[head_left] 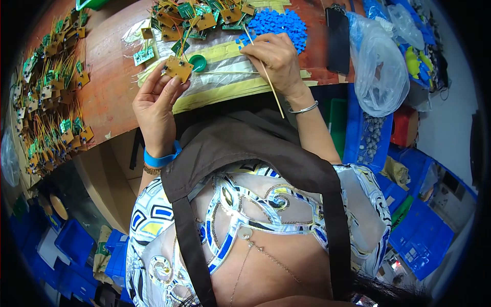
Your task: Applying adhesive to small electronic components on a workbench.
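Observation:
My left hand (159,97) pinches a small brown circuit board (178,69) between thumb and fingers. Just above it is a green circuit board (180,48), with thin wires near both. In my right hand (276,57) is a thin wooden stick (273,92), slanting from the far side down toward me, its upper end near a pile of small blue plastic pieces (284,25). Beside the brown board sits a small round green dish (198,63). A second thin stick (227,72) lies across the taped, plastic-covered patch of the table (115,56).
Wired brown and green boards (204,20) are heaped at the far side, and rows of similar boards (53,92) line the left. On the right lie a dark flat object (337,41) and a clear plastic bag (381,71). Blue bins (422,238) stand below the table.

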